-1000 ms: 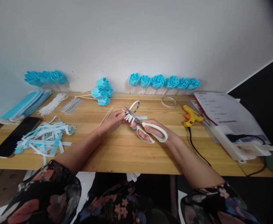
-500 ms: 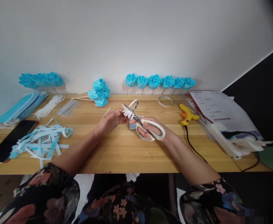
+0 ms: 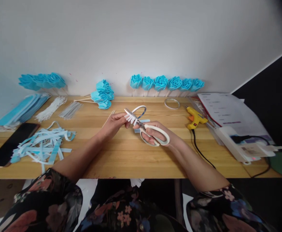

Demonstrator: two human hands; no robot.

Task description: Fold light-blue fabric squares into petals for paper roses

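My left hand pinches a small white strip that is cut into a fringe along one edge. My right hand grips white-handled scissors, fingers through the loops; the blades reach up and left across the fringed strip. A light blue piece lies on the wooden table just behind the scissors. A loop of white strip lies behind the blades.
Blue paper-like flowers on sticks lean against the wall, more at left and a bunch lying flat. Cut blue strips, a phone, stacked face masks, a yellow glue gun with cord, a tape ring, papers.
Both hands with the strip and scissors have stayed almost in place; the scissors shifted slightly left along the fringe. The camera view has wobbled a little.
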